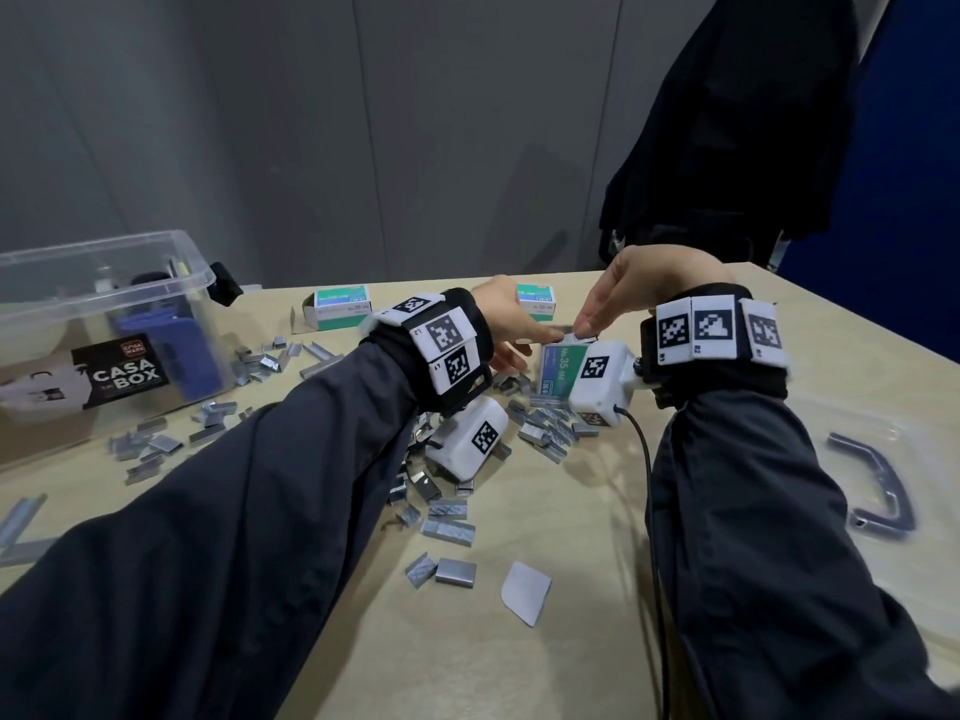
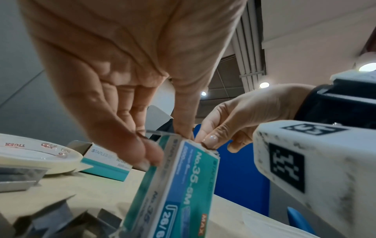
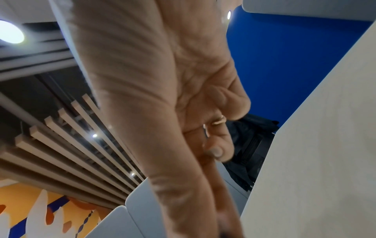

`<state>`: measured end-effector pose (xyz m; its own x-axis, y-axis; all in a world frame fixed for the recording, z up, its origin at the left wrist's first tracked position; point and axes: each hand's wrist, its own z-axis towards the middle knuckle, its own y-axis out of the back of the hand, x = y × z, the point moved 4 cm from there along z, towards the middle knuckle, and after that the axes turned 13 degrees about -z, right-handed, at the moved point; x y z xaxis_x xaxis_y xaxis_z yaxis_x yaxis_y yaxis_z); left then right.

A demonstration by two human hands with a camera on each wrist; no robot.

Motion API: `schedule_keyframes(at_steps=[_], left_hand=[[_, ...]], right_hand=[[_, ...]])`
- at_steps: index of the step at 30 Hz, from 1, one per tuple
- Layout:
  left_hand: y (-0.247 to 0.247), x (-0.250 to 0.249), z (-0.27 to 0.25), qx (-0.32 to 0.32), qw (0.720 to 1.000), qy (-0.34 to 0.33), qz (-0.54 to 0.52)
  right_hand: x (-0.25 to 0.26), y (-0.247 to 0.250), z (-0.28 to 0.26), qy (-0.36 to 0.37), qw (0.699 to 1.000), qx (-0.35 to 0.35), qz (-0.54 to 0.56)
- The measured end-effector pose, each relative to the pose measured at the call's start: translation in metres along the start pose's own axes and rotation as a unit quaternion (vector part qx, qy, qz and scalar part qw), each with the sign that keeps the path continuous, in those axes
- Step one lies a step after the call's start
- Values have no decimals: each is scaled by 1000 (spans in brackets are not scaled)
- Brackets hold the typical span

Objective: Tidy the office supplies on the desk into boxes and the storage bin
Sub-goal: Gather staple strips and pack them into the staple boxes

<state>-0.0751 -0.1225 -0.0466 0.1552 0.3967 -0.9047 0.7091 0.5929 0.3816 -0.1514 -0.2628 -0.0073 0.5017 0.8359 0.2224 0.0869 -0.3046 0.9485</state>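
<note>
Pale wood bench (image 1: 597, 641) up front, and nearest of all a small white scrap of paper (image 1: 525, 592) lies on it, with a couple of staple strips (image 1: 455, 572) just beside it. Further in, loose staples (image 1: 447, 511) litter the surface in a thick heap beneath both wrists. Off to the right lies a clear lid with a grey handle (image 1: 878, 491), flat on the bench.

Now the action: both hands meet over a teal staple box (image 1: 558, 368), which stands on end among the staples. Left hand (image 1: 506, 324) grips it near the top, thumb on one side, fingers (image 2: 150, 154) on the other, curled round it. Right hand (image 1: 628, 298) comes down from above, thumb and fingers (image 2: 211, 140) pressed together, pinching at the box's open top edge; whether they hold a staple strip there, I cannot tell.

Behind them, two more staple boxes: one (image 1: 343, 306) lying with its end flap open, one (image 1: 537, 301) partly hidden by the left hand. Far left, the clear storage bin (image 1: 62, 324) labelled CASA BOX stands open, with blue items inside. A dark jacket (image 1: 727, 122) hangs at the back right.
</note>
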Motion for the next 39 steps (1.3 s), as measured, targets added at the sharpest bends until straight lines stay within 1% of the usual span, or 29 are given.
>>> schedule_keyframes(at_steps=[5, 7, 10, 11, 16, 18, 22, 27, 31, 34, 37, 38, 39], left_hand=[[-2, -1, 0, -9, 1000, 1, 9], [-2, -1, 0, -7, 1000, 0, 2], [-1, -1, 0, -8, 1000, 5, -17], [-1, -1, 0, -7, 1000, 8, -22], [-4, -1, 0, 12, 999, 13, -46], [-5, 0, -1, 10, 997, 23, -72], [-5, 2, 0, 10, 992, 36, -120], [-4, 1, -1, 0, 989, 35, -142], [-5, 0, -2, 5, 989, 34, -145], [-3, 0, -2, -3, 989, 23, -149], [1, 0, -1, -22, 988, 13, -152], [2, -1, 0, -31, 987, 4, -156], [3, -3, 1, -44, 986, -8, -159]], right_hand=[[-1, -4, 2, 14, 1000, -9, 6], [-2, -6, 3, 17, 999, -22, 24], [-9, -7, 3, 3, 997, -47, 61], [-12, -8, 4, -1, 996, -40, 82], [-19, -11, -2, -4, 981, 34, 192], [-20, -13, -3, -8, 977, 42, 211], [-21, -16, -3, -21, 979, 42, 201], [-20, -21, -3, -24, 974, 64, 214], [-14, -17, -1, -13, 987, 49, 154], [-15, -15, -4, -11, 983, 33, 180], [-23, -9, -3, -45, 977, -23, 206], [-26, -9, -3, -65, 978, -17, 198], [-27, -11, -3, -83, 980, 4, 182]])
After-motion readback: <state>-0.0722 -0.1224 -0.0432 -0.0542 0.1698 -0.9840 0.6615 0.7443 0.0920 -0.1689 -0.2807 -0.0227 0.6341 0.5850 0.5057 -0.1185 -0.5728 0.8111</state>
